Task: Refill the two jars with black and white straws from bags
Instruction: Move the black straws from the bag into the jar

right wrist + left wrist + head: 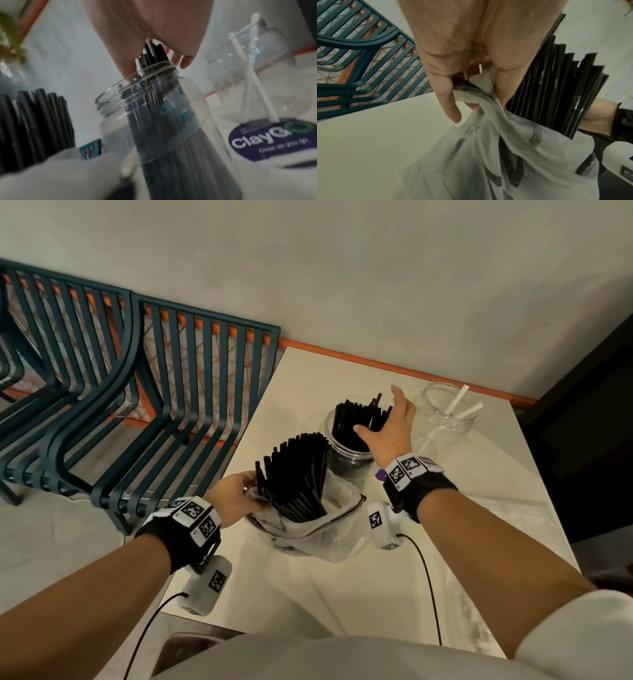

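Observation:
A white translucent bag stands on the table, with a fan of black straws sticking out of its mouth. My left hand pinches the bag's left rim beside those straws. Behind it a clear jar holds a bunch of black straws. My right hand hovers over that bunch with fingers spread, thumb and fingertips touching the straw tops above the jar's mouth. Further right, a second clear jar holds two white straws.
Teal slatted chairs stand left of the white table, against a grey wall with an orange strip. A dark panel rises past the table's right edge. A round dark "Claygo" label shows low in the right wrist view.

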Available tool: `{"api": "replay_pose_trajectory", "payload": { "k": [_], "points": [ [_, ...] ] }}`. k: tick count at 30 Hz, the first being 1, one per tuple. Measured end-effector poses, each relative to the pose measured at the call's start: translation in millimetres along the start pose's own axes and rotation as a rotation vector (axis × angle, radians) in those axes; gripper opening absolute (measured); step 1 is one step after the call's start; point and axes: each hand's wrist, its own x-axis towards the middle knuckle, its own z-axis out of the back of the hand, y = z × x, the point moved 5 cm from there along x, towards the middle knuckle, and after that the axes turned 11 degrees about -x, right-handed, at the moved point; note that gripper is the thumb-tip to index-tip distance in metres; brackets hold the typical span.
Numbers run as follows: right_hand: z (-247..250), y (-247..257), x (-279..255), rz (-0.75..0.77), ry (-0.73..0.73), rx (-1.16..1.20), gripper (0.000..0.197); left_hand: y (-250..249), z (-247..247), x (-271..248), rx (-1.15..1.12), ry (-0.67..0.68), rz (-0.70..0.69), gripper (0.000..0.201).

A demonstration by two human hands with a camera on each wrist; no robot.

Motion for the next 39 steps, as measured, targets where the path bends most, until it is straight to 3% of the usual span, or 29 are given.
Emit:
{"api": "replay_pose_trajectory", "payload": {
  "k": [2, 7, 11, 15, 18, 23, 27, 33, 39],
  "points": [
    [-0.7, 5.0, 7.0, 0.084, 0.054, -0.084, 0.092, -0.5, -0.5, -1.0, -0.010, 0.001, 0.009, 0.043],
    [-16.9, 18.4, 18.9, 0.143, 0.273, -0.318, 0.076, -1.7, 0.6, -1.6, -0.011, -0.006, 0.009, 0.046],
    [-23.0, 38.3, 21.8, 0.244, 0.203, -0.283, 0.081, -3.4, 1.3, -2.4, 0.018, -0.002, -0.004, 0.046],
    [-40.5, 39.9, 25.8, 0.347, 0.252, -0.452, 0.050, -4.0, 2.4, -0.7, 0.041, -0.007, 0.005, 0.044],
    [-41.6, 37.2, 25.4, 0.370, 0.150, -0.325, 0.032, -3.8, 2.7, 0.2, 0.040, -0.016, 0.008, 0.047],
    [-28.0, 35.5, 25.9, 0.348, 0.016, -0.165, 0.020, -1.5, 4.7, 1.4, 0.028, -0.003, 0.018, 0.049],
    [-7.1, 31.4, 39.3, 0.344, -0.027, -0.184, 0.018, 0.0, 5.1, 2.0, 0.039, 0.002, 0.020, 0.049],
    [-11.1, 7.4, 45.0, 0.290, 0.120, -0.245, 0.020, -0.6, 4.0, 0.6, 0.042, 0.001, 0.020, 0.044],
    [-8.7, 10.2, 42.5, 0.323, 0.071, -0.216, 0.032, -1.9, 4.2, 0.2, 0.031, 0.000, 0.018, 0.043]
  ]
}}
